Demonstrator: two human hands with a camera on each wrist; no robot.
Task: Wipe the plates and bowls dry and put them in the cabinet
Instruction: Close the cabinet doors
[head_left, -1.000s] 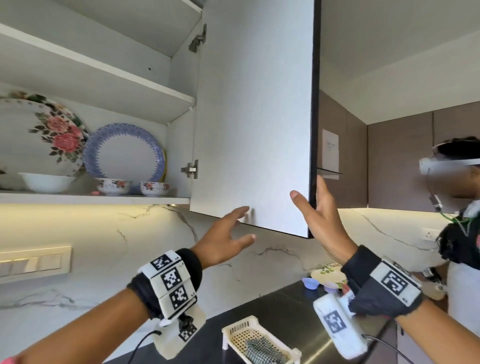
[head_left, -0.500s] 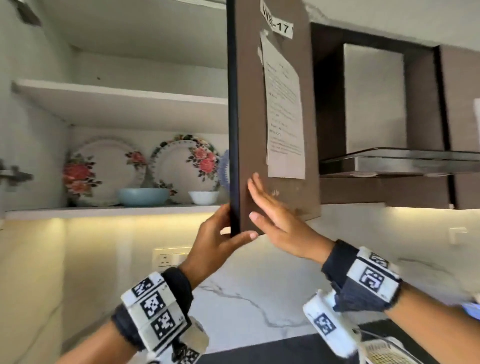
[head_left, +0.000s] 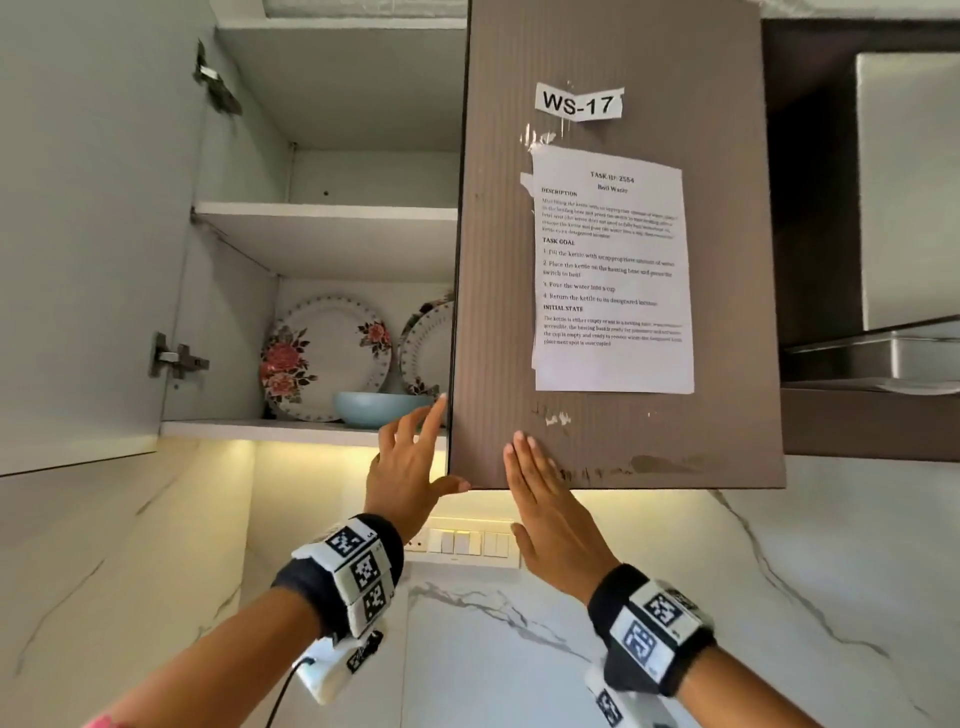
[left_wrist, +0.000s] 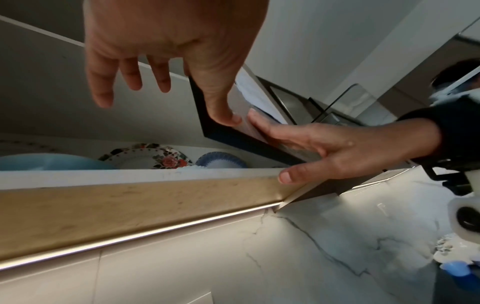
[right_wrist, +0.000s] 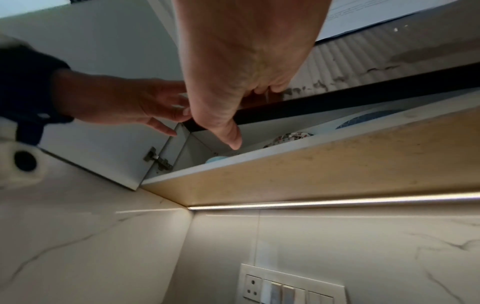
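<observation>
The brown ribbed cabinet door (head_left: 613, 441) stands nearly shut. My right hand (head_left: 535, 483) lies flat against its front near the lower left corner, fingers straight. My left hand (head_left: 410, 457) is just left of that corner with fingers spread, its thumb touching the door's bottom edge. Behind the gap, a floral plate (head_left: 327, 358) and a second plate (head_left: 428, 348) lean upright on the lower shelf (head_left: 234, 428), with a light blue bowl (head_left: 382, 408) in front. In the left wrist view the thumb (left_wrist: 223, 115) rests on the door's dark edge, beside the right hand (left_wrist: 324, 148).
The left cabinet door (head_left: 88, 234) hangs wide open, its white inside facing me. The upper shelf (head_left: 332, 218) holds nothing I can see. A switch panel (head_left: 467, 543) sits on the marble wall below. A steel hood (head_left: 883, 353) is to the right.
The right door has swung from wide open to nearly shut, with both hands following it. My right palm went from the door's edge to flat on its front.
</observation>
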